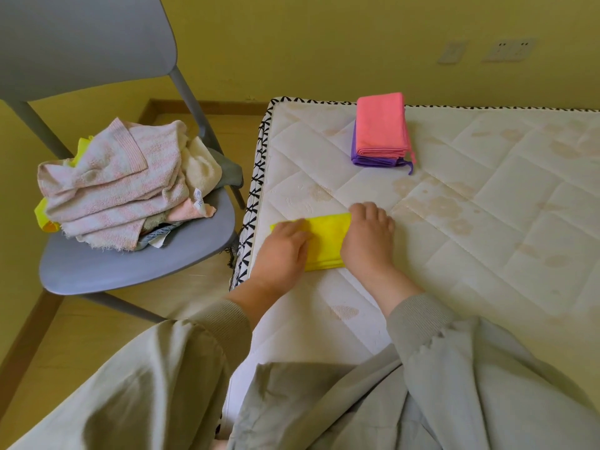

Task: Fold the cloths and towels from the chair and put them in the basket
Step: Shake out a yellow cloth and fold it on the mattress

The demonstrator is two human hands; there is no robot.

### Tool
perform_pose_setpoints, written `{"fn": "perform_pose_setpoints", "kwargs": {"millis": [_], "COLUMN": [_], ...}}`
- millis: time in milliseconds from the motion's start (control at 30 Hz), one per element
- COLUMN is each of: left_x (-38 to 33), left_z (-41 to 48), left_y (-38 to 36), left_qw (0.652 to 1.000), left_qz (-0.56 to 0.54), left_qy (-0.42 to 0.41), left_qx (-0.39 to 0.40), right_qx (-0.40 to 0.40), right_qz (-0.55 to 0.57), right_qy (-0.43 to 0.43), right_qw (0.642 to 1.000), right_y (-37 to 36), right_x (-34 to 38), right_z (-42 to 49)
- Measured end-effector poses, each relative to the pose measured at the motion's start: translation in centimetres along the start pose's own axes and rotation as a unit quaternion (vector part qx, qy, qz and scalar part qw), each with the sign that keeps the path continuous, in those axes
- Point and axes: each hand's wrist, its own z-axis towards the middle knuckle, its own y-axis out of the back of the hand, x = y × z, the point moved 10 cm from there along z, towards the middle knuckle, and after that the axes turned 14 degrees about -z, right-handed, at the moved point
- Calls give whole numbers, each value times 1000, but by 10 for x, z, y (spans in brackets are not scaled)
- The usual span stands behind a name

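Left grip [285, 245] and right grip [367, 235] press flat on yellow cloth [326, 238].

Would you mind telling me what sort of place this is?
Probably a bedroom in a home: a bare quilted mattress, a grey chair piled with towels, and wall sockets.

The left hand [285, 245] and right hand [367, 235] hide much of the yellow cloth [326, 241]. The pink cloth [381, 125] covers most of the purple cloth [373, 161]. The chair [130, 264] is cut off top and left, the bed [487, 222] at the right. The pile [123, 183] buries its lower cloths. The wall sockets [509, 48] are blurred; the towel label [198, 198] is unreadably small.
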Motion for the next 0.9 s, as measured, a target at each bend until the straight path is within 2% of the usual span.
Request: {"fn": "perform_pose_setpoints", "kwargs": {"millis": [33,100,167,233,500,567,600,667,733,833,900], "left_x": [0,15,37,50,62,65,65,65,66,65,65], "left_z": [5,7,0,-8,-17,-18,-18,-18,-19,-20,-19], "left_y": [3,-9,-25,-28,-27,-24,-24,-23,-24,-25,-23], "left_qw": [999,991,980,978,985,986,986,985,985,985,986], "left_qz": [43,112,148,155,130,117,118,123,124,121,124], "left_qy": [5,64,90,85,90,103,108,110,111,110,106], "left_qx": [-10,44,99,110,70,56,51,49,52,52,46], "right_qx": [3,63,128,159,168,152,140,149,198,264,317], "right_qz": [-2,-29,-39,-26,13,79,138,296,395,420,462], "right_qy": [40,102,114,103,91,58,16,-101,-168,-179,-178], "right_qw": [999,992,984,982,982,983,980,938,881,850,809], "right_y": [-1,-22,-51,-69,-78,-67,-60,-60,-69,-72,-75], "right_x": [11,29,33,28,19,11,3,-18,-27,-24,-14], "right_z": [-1,-7,-16,-21,-22,-13,-7,3,5,2,-5]}}
